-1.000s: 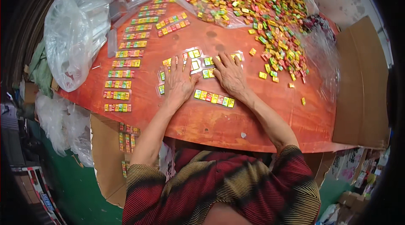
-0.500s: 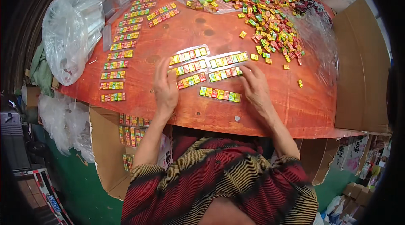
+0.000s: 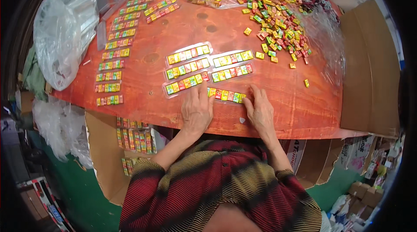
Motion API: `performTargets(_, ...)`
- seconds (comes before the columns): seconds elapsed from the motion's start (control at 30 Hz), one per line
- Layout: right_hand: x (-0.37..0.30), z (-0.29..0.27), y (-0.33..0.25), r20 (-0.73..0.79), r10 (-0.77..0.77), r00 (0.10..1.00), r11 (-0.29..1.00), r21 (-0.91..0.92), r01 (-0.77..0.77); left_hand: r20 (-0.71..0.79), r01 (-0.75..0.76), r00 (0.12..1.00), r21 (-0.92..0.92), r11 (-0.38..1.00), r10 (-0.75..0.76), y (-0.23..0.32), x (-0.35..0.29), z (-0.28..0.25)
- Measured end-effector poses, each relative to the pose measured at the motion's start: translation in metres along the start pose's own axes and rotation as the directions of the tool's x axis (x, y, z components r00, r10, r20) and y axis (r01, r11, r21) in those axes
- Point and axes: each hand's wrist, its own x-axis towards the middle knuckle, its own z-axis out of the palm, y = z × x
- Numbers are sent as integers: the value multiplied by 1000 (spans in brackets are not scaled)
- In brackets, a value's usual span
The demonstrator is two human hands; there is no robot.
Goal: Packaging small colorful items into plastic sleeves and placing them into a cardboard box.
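Note:
A short row of small colourful boxes (image 3: 226, 95), mostly yellow, red and green, lies nearest me in a clear plastic tray. My left hand (image 3: 197, 109) is at its left end, fingers stretched forward and covering that end. At the other end is my right hand (image 3: 261, 111), fingers apart and the thumb at the last box. Neither hand is closed round anything. Just beyond lie more filled clear trays: a left group with three rows (image 3: 187, 66) and a right group with two rows (image 3: 233, 66). Contact under the left fingers is hidden.
A big heap of loose boxes (image 3: 278, 19) spreads over the far right of the red table (image 3: 295, 112). Filled rows (image 3: 109, 76) line the left side. A plastic bag (image 3: 65, 36) lies far left. Cardboard (image 3: 369, 69) stands at right; an open carton (image 3: 106, 153) is below the left edge.
My left hand has moved right and nearer, from the left group's side to the near row. My right hand has come down from the right group to that row's right end. The view shifted slightly.

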Motion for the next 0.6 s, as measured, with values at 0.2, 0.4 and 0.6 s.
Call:
performTargets(0.2,4,4,9,30,-76,997,995,75,73,-34,-11,999,-65,998,8,7,-6,4)
performTargets(0.4,12,-1,29,2,-22,1000,931,366,20,23,247,960,-536,807,-278,7,2,16)
performTargets(0.6,68,-6,50,103,-7,995,842,538,-50,12,237,957,-603,761,-288,12,35,16)
